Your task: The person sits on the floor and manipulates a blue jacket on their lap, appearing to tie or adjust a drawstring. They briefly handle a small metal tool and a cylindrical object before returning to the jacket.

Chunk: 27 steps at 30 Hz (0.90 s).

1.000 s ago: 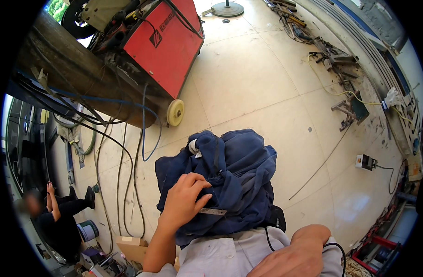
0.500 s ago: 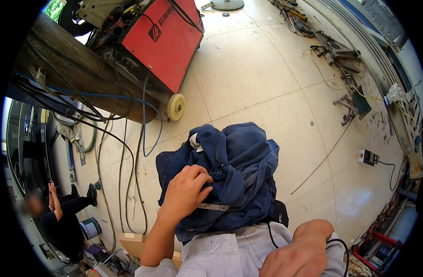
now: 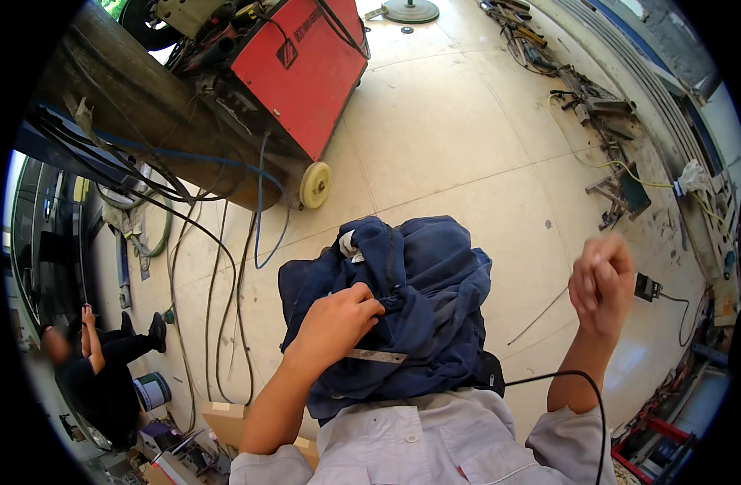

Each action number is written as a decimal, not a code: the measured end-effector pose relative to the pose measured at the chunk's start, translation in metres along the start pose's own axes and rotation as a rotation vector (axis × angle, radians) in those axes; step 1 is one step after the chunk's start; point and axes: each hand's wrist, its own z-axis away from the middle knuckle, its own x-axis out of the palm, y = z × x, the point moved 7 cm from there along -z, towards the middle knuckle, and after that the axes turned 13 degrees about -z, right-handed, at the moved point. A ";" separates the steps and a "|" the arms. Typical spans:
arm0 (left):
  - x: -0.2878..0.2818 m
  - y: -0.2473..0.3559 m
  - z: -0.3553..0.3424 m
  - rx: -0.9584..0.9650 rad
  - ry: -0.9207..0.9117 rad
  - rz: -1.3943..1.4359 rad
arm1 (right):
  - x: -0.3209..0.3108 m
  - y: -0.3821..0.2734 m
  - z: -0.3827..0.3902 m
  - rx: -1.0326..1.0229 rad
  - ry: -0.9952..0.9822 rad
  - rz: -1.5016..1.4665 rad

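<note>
A bundle of navy blue clothing [image 3: 435, 259] with a dark zip lies across my lap. My left hand [image 3: 338, 325] rests on its left part, fingers curled and pressed together on the fabric. Whatever they pinch is hidden. Just below those fingers a flat, light grey strip [image 3: 376, 356] lies on the cloth, partly covered by my wrist. My right hand [image 3: 601, 284] is raised off to the right, away from the clothing, with its fingers bent in and slightly blurred. Nothing can be made out between them.
A red wheeled machine [image 3: 301, 77] stands ahead left beside a large brown cylinder [image 3: 136, 105]. Cables [image 3: 217, 315] trail over the floor. A person [image 3: 99, 368] sits at the left. Metal parts [image 3: 609, 121] lie along the right. A black cord [image 3: 564, 373] runs beneath my right forearm.
My right hand has risen from near my chest out to the right. My left hand stays on the clothing, its fingers shifted slightly. The view has moved a little.
</note>
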 end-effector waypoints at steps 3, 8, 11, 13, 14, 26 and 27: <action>-0.002 0.006 -0.008 0.048 -0.025 -0.018 | -0.050 0.021 -0.015 0.095 0.179 0.176; 0.004 0.010 -0.016 0.124 -0.021 -0.053 | -0.038 0.045 -0.012 0.203 0.096 0.054; 0.000 0.008 -0.014 0.106 0.063 0.010 | -0.036 0.043 -0.012 0.177 0.098 -0.010; -0.003 0.004 -0.012 0.101 0.117 0.101 | -0.041 0.042 -0.012 0.174 0.108 -0.025; -0.004 0.001 -0.011 0.099 0.149 0.166 | -0.043 0.041 -0.012 0.173 0.111 -0.032; -0.067 -0.011 0.013 -0.236 0.317 0.771 | -0.004 0.071 -0.010 0.159 -0.007 -0.020; -0.075 -0.009 0.016 -0.225 0.345 0.751 | 0.010 0.087 -0.006 0.202 -0.040 -0.026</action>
